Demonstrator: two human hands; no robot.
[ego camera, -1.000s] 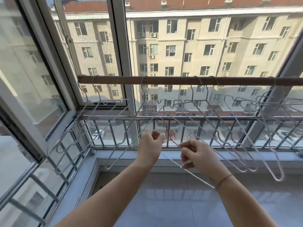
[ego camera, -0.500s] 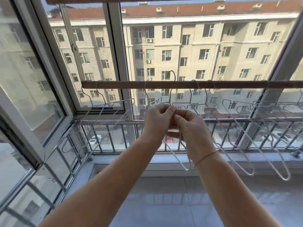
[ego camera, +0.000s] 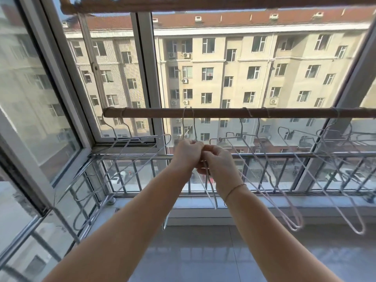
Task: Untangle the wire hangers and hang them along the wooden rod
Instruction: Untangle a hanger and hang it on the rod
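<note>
A brown wooden rod (ego camera: 213, 112) runs across the window at mid height. Several thin wire hangers hang from it: two at the left (ego camera: 130, 143), two at the middle right (ego camera: 264, 171) and more at the far right (ego camera: 333, 159). Under the rod's middle, my left hand (ego camera: 188, 153) and my right hand (ego camera: 218, 162) meet and both grip a wire hanger (ego camera: 207, 190) just below its neck. Two hooks (ego camera: 189, 119) sit over the rod above my hands. The hanger's body points down past my right wrist.
A metal railing (ego camera: 284, 155) runs along the window behind the hangers. An open window sash (ego camera: 67, 110) angles in at the left. A white sill (ego camera: 264, 202) lies below, with grey floor tiles (ego camera: 203, 257) under my arms. A second wooden bar (ego camera: 203, 4) crosses the top edge.
My hands rose from below the railing and came together under the rod. The hanger's hook, half a second ago just above the rod, now sits over it.
</note>
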